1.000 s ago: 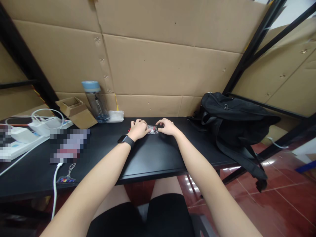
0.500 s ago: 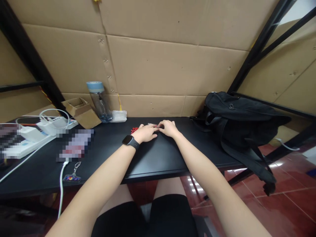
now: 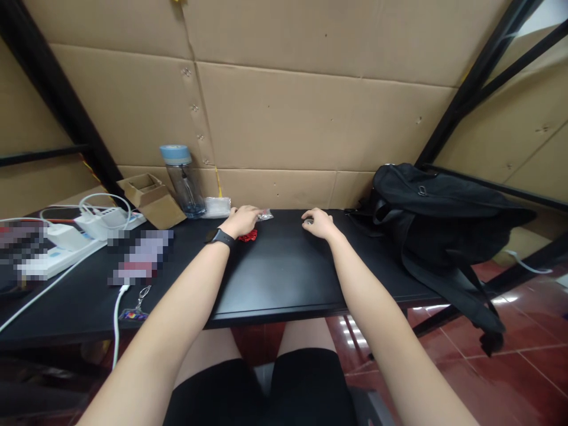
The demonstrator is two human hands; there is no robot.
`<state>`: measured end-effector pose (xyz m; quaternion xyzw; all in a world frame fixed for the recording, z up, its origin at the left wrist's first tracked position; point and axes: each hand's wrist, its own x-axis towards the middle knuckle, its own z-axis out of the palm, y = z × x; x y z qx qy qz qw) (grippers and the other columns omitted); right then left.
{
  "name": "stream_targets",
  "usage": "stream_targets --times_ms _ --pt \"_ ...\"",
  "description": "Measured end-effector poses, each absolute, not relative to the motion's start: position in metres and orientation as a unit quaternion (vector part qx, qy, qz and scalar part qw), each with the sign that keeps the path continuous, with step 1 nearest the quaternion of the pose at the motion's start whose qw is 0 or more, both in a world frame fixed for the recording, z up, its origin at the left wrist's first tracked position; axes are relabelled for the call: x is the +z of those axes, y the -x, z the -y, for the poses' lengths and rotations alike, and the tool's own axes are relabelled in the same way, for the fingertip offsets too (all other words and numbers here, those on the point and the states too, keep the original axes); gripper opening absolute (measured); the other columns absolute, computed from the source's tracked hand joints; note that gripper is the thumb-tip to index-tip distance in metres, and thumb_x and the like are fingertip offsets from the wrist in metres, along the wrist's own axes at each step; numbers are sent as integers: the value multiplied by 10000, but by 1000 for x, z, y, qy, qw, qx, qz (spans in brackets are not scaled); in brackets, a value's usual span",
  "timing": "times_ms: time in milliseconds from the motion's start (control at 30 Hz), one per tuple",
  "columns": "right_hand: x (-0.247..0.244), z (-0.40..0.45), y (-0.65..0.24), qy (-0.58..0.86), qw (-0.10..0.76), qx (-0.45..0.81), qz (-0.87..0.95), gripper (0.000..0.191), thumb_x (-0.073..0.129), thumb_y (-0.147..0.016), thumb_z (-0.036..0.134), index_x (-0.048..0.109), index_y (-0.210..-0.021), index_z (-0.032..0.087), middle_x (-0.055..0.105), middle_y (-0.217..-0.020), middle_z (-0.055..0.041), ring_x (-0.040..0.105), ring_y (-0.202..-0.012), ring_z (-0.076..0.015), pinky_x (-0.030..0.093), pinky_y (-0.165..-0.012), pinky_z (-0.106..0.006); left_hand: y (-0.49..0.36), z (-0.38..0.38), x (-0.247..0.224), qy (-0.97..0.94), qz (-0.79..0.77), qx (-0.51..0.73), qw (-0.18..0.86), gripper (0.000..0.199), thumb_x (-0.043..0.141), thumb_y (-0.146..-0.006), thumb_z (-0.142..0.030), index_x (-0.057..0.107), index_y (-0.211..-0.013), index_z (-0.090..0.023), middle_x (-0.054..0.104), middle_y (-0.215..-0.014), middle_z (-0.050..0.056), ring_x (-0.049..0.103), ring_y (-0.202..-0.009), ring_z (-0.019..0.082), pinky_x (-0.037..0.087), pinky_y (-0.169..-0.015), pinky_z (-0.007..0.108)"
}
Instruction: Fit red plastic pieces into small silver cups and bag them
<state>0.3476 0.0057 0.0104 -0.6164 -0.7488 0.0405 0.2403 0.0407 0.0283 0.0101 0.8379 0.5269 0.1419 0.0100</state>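
Observation:
My left hand (image 3: 242, 220), with a dark watch (image 3: 220, 236) at its wrist, is near the back of the black table. Its fingertips close on a small clear plastic bag (image 3: 265, 215) with a bit of red in it. Just below that hand lies a bunch of small red pieces (image 3: 248, 235), partly covered by it. Further right, my right hand (image 3: 318, 225) is curled, thumb towards fingers. A small greyish thing shows between them, too small to name.
A bottle with a blue lid (image 3: 181, 183), an open cardboard box (image 3: 153, 200) and a clear packet (image 3: 217, 207) stand back left. A power strip (image 3: 53, 257) and a blurred-out phone (image 3: 144, 257) with a cable lie left. A black bag (image 3: 444, 219) occupies the right end.
My hands, together before, have parted. The left has moved left and back with the small plastic bag; the right has shifted slightly right. The view has shifted a little.

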Motion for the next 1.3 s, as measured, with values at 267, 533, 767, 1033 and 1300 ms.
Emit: stream_targets --times_ms 267,533,767,1033,1300 --pt "-2 -22 -367 613 226 92 751 370 771 -736 182 757 -1101 246 768 -1102 -55 710 -1008 -217 520 -906 -306 -18 -11 32 -828 -555 65 36 215 648 -846 -323 790 -1001 -279 791 -1087 33 681 -1070 260 455 -955 358" --pt "-8 -30 -375 601 247 87 755 341 817 -694 187 770 -1025 253 774 -1075 -39 721 -950 -198 528 -861 -285 -25 -6 29 -813 -574 89 30 129 647 -857 -294 772 -865 -263 794 -1005 37 674 -1045 281 424 -919 389" --pt "-8 -31 -377 606 264 95 744 445 829 -672 193 757 -1109 238 760 -1089 -58 712 -977 -211 521 -883 -308 -35 0 33 -805 -559 200 22 180 531 -966 -326 689 -1000 -248 775 -1039 54 664 -1036 281 387 -915 422" --pt "-3 -24 -372 639 258 95 718 328 818 -686 263 770 -1011 273 771 -1054 -40 708 -1034 -247 511 -921 -362 -53 9 36 -808 -509 297 20 89 660 -907 -307 721 -914 -242 775 -993 49 659 -1048 267 349 -924 401" --pt "-7 -31 -372 628 308 126 704 349 801 -655 214 771 -1001 249 764 -1007 -35 713 -947 -198 525 -907 -325 -58 6 30 -807 -485 333 43 162 723 -890 -387 720 -992 -261 798 -951 30 692 -1023 253 307 -934 401"
